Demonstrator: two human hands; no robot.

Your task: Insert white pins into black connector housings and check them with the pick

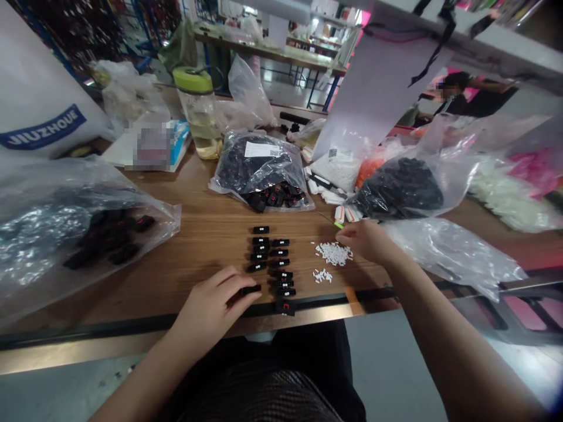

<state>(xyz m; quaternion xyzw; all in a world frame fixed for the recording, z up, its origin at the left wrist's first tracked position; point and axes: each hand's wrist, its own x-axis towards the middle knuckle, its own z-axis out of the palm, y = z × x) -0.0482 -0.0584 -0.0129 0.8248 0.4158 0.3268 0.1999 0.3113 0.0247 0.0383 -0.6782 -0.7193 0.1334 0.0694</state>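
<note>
My left hand (220, 299) is near the table's front edge, thumb and fingers closed on a small black part (250, 289). Beside it, several black parts with white dots stand in two columns, among them one at the top (261, 230). One black piece with a red mark (287, 307) lies at the near end. My right hand (363, 239) pinches a thin tool with a yellow-green section (338, 225). Just left of that hand lie a larger pile of tiny white pieces (334, 253) and a smaller one (322, 275).
Behind the columns lies a clear bag of black parts (259, 167). Another bag (109, 234) is at the left, and one (404, 184) at the right. A bottle with a green lid (197, 111) stands at the back. A person (455, 97) is far right.
</note>
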